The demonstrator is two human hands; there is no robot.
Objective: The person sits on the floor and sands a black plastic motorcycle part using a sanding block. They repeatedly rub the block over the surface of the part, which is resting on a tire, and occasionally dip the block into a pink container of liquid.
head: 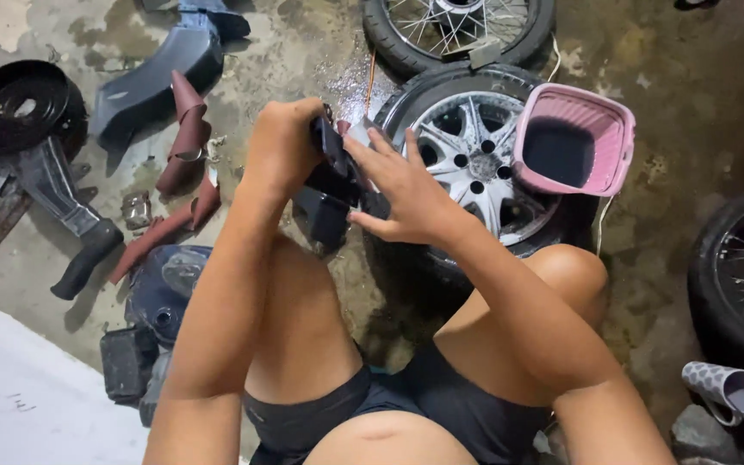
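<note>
Stained, damp concrete floor (673, 129), strewn with motorcycle parts. Ahead, a cast alloy wheel (475, 155) lying flat with its tyre on, a spoked wheel (458, 26) beyond it, another spoked wheel (742, 275) at the right edge. On the alloy wheel's rim, a pink plastic basket (574, 138), tilted and apparently empty. Off to the left, a dark blue fender panel (152, 82), a round black cover (15, 103), maroon trim pieces (184, 133) and a dark blue tank-like shell (165, 288). Lower right, a patterned cup (725, 387) lying on its side. Raised between the knees, a small black plastic part (333, 172), clear of the floor and just in front of the alloy wheel. Left hand (282, 146) curled tightly around its upper end; right hand (402, 194) pressed flat against its side, fingers (381, 146) spread and extended, thumb tucked beneath. Judged by the scattered panels, stripping down well advanced; handling of this one piece under way, with nothing visibly refitted. Impossible to tell what kind of part, or whether a fastener remains on it.
</note>
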